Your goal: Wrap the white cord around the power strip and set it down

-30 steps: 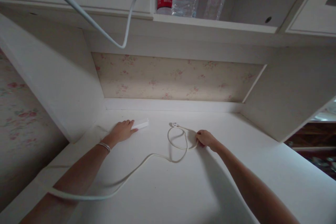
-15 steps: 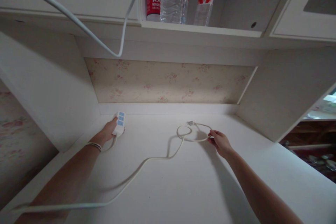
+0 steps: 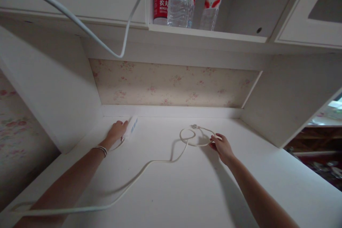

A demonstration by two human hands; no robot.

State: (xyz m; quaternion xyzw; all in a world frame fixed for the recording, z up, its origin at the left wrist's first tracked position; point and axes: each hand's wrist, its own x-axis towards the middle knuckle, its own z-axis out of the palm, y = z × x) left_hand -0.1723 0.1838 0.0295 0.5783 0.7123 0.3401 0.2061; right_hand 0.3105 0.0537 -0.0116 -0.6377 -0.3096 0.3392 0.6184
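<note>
In the head view a white power strip [image 3: 131,128] with blue socket faces is tilted at the back left of the white counter [image 3: 160,199]. My left hand [image 3: 117,131] grips it from its left side, fingers closed. The strip's cord [image 3: 157,161] runs behind my left wrist, then across the counter to a loose loop. My right hand [image 3: 222,148] pinches the cord at the right side of this loop. Just beyond the loop lies the plug [image 3: 195,126], its prongs toward the left. Part of the cord is hidden behind my left forearm.
A thick white cable [image 3: 80,23] hangs close in front at the upper left. Above, an open shelf [image 3: 208,34] holds several plastic bottles [image 3: 180,3]. Side panels [image 3: 288,92] flank the counter, with floral wallpaper [image 3: 171,82] behind.
My left hand has turned the power strip, so its socket faces now point more to the right, and shifted it slightly right. My right hand stays at the loop; its fingers have moved slightly.
</note>
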